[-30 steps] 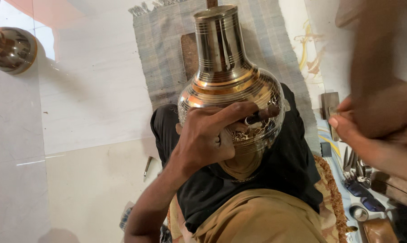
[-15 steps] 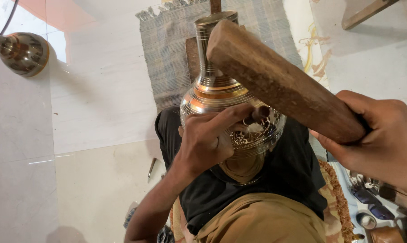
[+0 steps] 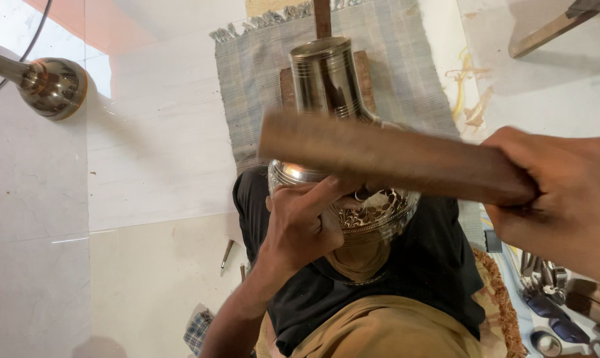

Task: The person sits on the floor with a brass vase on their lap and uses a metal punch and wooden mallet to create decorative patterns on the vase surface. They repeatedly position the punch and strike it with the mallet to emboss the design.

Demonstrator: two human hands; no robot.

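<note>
Mallet (image 3: 386,159) now swung down level and blurred across the brass vase (image 3: 343,172), right hand (image 3: 565,199) clamped on its handle; left hand (image 3: 303,225) still grips the vase on the lap.

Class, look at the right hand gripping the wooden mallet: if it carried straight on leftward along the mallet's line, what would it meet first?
Probably the left hand's fingers on the round engraved metal vase, though depth is unclear.

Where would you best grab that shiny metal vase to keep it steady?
Probably at the round belly of the metal vase, from its left, where the left hand already presses. The neck points away along the mat, and the right hand swings a wooden mallet across it.
</note>
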